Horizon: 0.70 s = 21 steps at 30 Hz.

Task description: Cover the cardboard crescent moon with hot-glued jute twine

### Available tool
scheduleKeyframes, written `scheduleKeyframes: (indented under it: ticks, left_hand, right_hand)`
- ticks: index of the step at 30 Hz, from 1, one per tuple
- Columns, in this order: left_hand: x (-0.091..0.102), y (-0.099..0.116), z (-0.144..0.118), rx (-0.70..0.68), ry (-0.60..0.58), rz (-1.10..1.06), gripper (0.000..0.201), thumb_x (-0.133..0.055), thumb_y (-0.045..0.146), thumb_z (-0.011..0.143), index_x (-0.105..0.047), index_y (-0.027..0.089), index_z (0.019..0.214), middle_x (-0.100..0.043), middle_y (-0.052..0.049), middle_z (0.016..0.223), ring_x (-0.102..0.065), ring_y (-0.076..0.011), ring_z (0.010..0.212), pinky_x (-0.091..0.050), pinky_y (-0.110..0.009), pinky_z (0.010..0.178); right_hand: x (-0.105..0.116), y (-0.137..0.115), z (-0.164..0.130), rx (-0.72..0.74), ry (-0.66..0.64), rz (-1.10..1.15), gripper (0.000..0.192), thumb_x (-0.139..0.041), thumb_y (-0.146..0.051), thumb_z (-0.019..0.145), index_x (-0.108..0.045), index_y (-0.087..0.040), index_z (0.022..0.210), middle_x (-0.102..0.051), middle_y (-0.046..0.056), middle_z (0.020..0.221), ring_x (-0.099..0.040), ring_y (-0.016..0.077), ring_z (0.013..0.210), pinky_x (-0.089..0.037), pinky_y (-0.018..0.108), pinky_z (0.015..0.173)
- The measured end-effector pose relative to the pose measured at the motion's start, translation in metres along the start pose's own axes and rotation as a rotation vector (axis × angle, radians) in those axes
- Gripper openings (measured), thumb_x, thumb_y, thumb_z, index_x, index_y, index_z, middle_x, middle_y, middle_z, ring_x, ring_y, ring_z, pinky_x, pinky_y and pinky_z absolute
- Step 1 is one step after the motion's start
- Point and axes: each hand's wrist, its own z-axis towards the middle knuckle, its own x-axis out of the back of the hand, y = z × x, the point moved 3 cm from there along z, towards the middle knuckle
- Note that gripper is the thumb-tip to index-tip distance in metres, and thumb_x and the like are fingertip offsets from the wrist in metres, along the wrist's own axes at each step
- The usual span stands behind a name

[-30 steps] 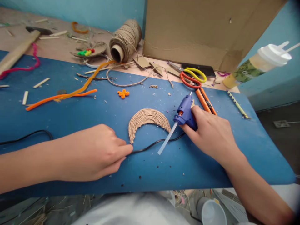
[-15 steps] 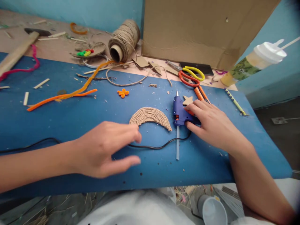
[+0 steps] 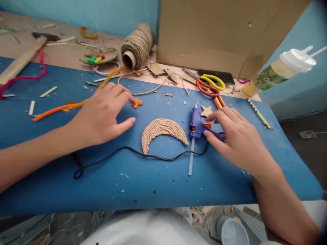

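Observation:
My left hand (image 3: 102,115) reaches over the blue table with thumb and fingers apart. Its index fingertip is at the edge of a small orange pipe-cleaner flower (image 3: 138,103); whether they touch I cannot tell. A crescent covered in coiled jute twine (image 3: 163,127) lies flat between my hands. On its right, a blue hot glue gun (image 3: 195,121) rests on its side, a clear glue stick (image 3: 191,158) out of its back. My right hand (image 3: 230,136) is at the gun's handle, fingers loosely spread and thumb beside the handle. A cardboard star (image 3: 206,111) lies just beyond.
The gun's black cord (image 3: 102,160) runs leftward across the table (image 3: 168,190). Behind are a twine spool (image 3: 139,44), scissors (image 3: 211,85), a phone (image 3: 217,77), and a cardboard sheet (image 3: 217,37). A lidded cup (image 3: 281,71) stands right; a hammer (image 3: 25,59) lies left.
My left hand has moved up and away from me, from beside the crescent to the orange flower, uncovering the crescent's left end. My right hand has loosened around the glue gun's handle.

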Motion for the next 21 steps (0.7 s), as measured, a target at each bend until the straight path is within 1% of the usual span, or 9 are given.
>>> scheduleKeyframes:
  ticks: [3, 6, 8, 11, 13, 15, 17, 19, 21]
  left_hand:
    - [-0.002, -0.020, 0.007, 0.055, -0.033, 0.056, 0.035, -0.056, 0.037, 0.122, -0.065, 0.014, 0.146, -0.071, -0.017, 0.151, -0.065, -0.0398, 0.149, -0.054, -0.069, 0.135]
    - [-0.012, -0.031, 0.012, 0.022, -0.045, 0.024, 0.043, -0.055, 0.043, 0.122, -0.068, 0.013, 0.151, -0.073, -0.020, 0.161, -0.064, -0.0435, 0.155, -0.054, -0.072, 0.134]
    - [-0.020, -0.036, 0.013, 0.002, -0.043, 0.003, 0.046, -0.053, 0.051, 0.121, -0.073, 0.018, 0.146, -0.077, -0.020, 0.159, -0.067, -0.0467, 0.155, -0.056, -0.075, 0.129]
    - [-0.024, -0.039, 0.013, 0.018, -0.004, -0.014, 0.048, -0.049, 0.059, 0.119, -0.077, 0.026, 0.140, -0.082, -0.017, 0.154, -0.071, -0.0483, 0.153, -0.056, -0.076, 0.124]
    - [-0.024, -0.040, 0.012, 0.044, 0.025, -0.016, 0.048, -0.049, 0.061, 0.119, -0.078, 0.028, 0.138, -0.083, -0.016, 0.153, -0.072, -0.0475, 0.152, -0.055, -0.074, 0.122]
    - [-0.023, -0.041, 0.011, 0.065, 0.036, -0.013, 0.049, -0.050, 0.063, 0.118, -0.078, 0.027, 0.137, -0.084, -0.016, 0.152, -0.072, -0.0476, 0.152, -0.055, -0.073, 0.121]
    - [-0.022, -0.042, 0.011, 0.087, 0.043, -0.009, 0.050, -0.050, 0.063, 0.118, -0.077, 0.026, 0.137, -0.083, -0.017, 0.152, -0.071, -0.0485, 0.152, -0.054, -0.073, 0.121]
    - [-0.022, -0.043, 0.011, 0.096, 0.043, -0.002, 0.050, -0.051, 0.063, 0.118, -0.077, 0.026, 0.137, -0.083, -0.018, 0.153, -0.070, -0.0484, 0.152, -0.054, -0.072, 0.119]
    - [-0.022, -0.043, 0.011, 0.099, 0.032, 0.011, 0.049, -0.050, 0.064, 0.119, -0.076, 0.026, 0.137, -0.082, -0.017, 0.152, -0.070, -0.0481, 0.151, -0.055, -0.072, 0.119]
  right_hand:
    - [0.006, -0.002, 0.005, -0.027, 0.085, 0.055, 0.017, -0.058, -0.038, 0.120, -0.067, -0.023, 0.120, -0.078, 0.014, 0.120, -0.076, 0.0376, 0.117, -0.058, 0.051, 0.099]
    - [0.009, 0.005, 0.028, -0.024, 0.081, 0.036, 0.017, -0.058, -0.036, 0.119, -0.070, -0.024, 0.119, -0.081, 0.014, 0.120, -0.077, 0.0378, 0.116, -0.058, 0.051, 0.097]
    - [0.008, 0.014, 0.058, 0.016, 0.029, -0.010, 0.021, -0.057, -0.030, 0.116, -0.075, -0.023, 0.123, -0.084, 0.015, 0.123, -0.077, 0.0371, 0.118, -0.058, 0.050, 0.096]
    - [0.000, 0.031, 0.118, 0.072, -0.039, -0.095, 0.043, -0.050, -0.016, 0.111, -0.084, -0.020, 0.137, -0.083, 0.014, 0.134, -0.075, 0.0338, 0.125, -0.052, 0.042, 0.088]
    - [-0.012, 0.039, 0.158, 0.149, -0.137, -0.103, 0.054, -0.047, -0.008, 0.105, -0.089, -0.019, 0.138, -0.079, 0.009, 0.146, -0.075, 0.0261, 0.123, -0.047, 0.036, 0.087]
    - [-0.025, 0.046, 0.191, 0.186, -0.206, -0.100, 0.044, -0.065, -0.005, 0.095, -0.092, -0.022, 0.124, -0.083, 0.005, 0.134, -0.073, 0.0204, 0.106, -0.045, 0.034, 0.084]
    - [-0.037, 0.052, 0.213, 0.204, -0.263, -0.100, 0.036, -0.072, 0.000, 0.088, -0.092, -0.021, 0.108, -0.084, 0.002, 0.114, -0.068, 0.0165, 0.092, -0.044, 0.033, 0.082]
    - [-0.043, 0.057, 0.226, 0.196, -0.301, -0.095, 0.031, -0.075, 0.005, 0.086, -0.091, -0.019, 0.098, -0.081, 0.000, 0.096, -0.062, 0.0140, 0.082, -0.042, 0.033, 0.080]
    - [-0.041, 0.061, 0.230, 0.182, -0.321, -0.068, 0.028, -0.077, 0.007, 0.086, -0.091, -0.016, 0.094, -0.077, -0.001, 0.088, -0.059, 0.0122, 0.078, -0.042, 0.033, 0.079]
